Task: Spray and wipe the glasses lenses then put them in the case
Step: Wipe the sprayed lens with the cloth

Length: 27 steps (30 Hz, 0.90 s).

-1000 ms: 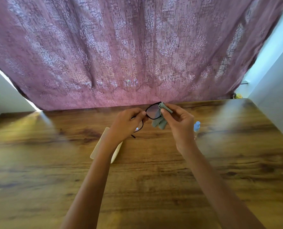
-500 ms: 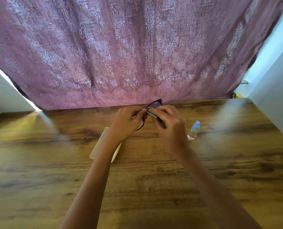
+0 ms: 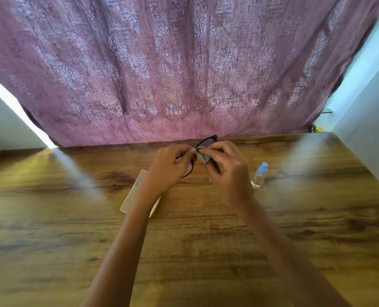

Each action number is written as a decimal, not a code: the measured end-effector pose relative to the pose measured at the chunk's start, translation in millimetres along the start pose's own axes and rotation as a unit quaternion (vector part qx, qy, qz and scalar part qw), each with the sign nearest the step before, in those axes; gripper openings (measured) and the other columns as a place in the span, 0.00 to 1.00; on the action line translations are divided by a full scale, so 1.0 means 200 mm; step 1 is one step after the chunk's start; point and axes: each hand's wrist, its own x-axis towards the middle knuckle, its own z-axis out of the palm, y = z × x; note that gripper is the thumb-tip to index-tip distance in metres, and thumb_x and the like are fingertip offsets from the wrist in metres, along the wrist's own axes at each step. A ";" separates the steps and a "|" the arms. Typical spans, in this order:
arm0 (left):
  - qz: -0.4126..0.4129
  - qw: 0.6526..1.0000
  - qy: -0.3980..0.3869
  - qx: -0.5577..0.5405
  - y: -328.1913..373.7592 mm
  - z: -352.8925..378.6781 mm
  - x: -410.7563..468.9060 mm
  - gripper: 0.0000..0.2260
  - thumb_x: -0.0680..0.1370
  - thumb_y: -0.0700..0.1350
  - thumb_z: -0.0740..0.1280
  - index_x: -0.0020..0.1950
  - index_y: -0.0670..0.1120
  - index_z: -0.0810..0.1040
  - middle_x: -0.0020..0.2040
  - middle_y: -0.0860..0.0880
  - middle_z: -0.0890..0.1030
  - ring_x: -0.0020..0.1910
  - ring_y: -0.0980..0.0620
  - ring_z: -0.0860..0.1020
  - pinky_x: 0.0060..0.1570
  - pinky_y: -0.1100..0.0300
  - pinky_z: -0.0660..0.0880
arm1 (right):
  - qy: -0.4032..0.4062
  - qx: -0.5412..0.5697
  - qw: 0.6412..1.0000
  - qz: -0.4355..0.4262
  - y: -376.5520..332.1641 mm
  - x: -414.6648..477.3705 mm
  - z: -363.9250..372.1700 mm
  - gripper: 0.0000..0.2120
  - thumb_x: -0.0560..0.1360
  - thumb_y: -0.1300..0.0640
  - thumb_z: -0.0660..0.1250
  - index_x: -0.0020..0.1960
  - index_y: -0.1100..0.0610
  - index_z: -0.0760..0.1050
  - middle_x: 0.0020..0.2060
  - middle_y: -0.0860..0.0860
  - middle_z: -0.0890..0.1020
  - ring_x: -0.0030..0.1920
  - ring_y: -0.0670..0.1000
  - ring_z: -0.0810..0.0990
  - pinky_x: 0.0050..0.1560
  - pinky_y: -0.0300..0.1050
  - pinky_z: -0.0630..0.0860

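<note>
Black-framed glasses are held up above the wooden table, near its far edge. My left hand grips the left part of the frame. My right hand pinches a small grey-green cloth against a lens near the bridge. A pale cream glasses case lies on the table under my left wrist, partly hidden by the forearm. A small clear spray bottle with a blue cap stands to the right of my right hand.
A mauve patterned curtain hangs right behind the table's far edge. Pale walls close in on the left and right sides.
My right hand has slid the cloth leftwards over the lens toward the bridge and now hides most of it. The spray bottle has come into full view. My left hand has barely moved.
</note>
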 end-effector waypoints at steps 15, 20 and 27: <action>0.009 0.999 0.043 0.015 -0.04 0.00 -0.01 0.12 0.80 0.41 0.62 0.39 0.41 0.79 0.34 0.47 0.81 0.35 0.53 0.75 0.40 0.60 0.69 | -0.006 -0.003 1.000 0.028 -0.02 -0.02 -0.01 0.12 0.68 0.73 0.71 0.51 0.66 0.82 0.42 0.57 0.80 0.44 0.51 0.78 0.48 0.29 0.71; 0.023 0.999 0.031 0.012 -0.04 0.03 -0.01 0.11 0.79 0.38 0.62 0.40 0.39 0.80 0.35 0.44 0.81 0.37 0.47 0.78 0.42 0.53 0.72 | -0.008 0.007 1.000 0.021 -0.05 0.01 0.01 0.11 0.70 0.70 0.71 0.52 0.66 0.82 0.42 0.58 0.80 0.44 0.54 0.79 0.46 0.40 0.76; -0.022 0.999 0.044 -0.001 -0.05 0.02 -0.01 0.12 0.80 0.42 0.62 0.38 0.43 0.79 0.32 0.50 0.79 0.32 0.58 0.74 0.37 0.64 0.67 | -0.015 -0.005 0.999 0.033 -0.01 -0.04 0.00 0.11 0.70 0.71 0.70 0.51 0.65 0.82 0.43 0.56 0.80 0.43 0.51 0.79 0.46 0.32 0.73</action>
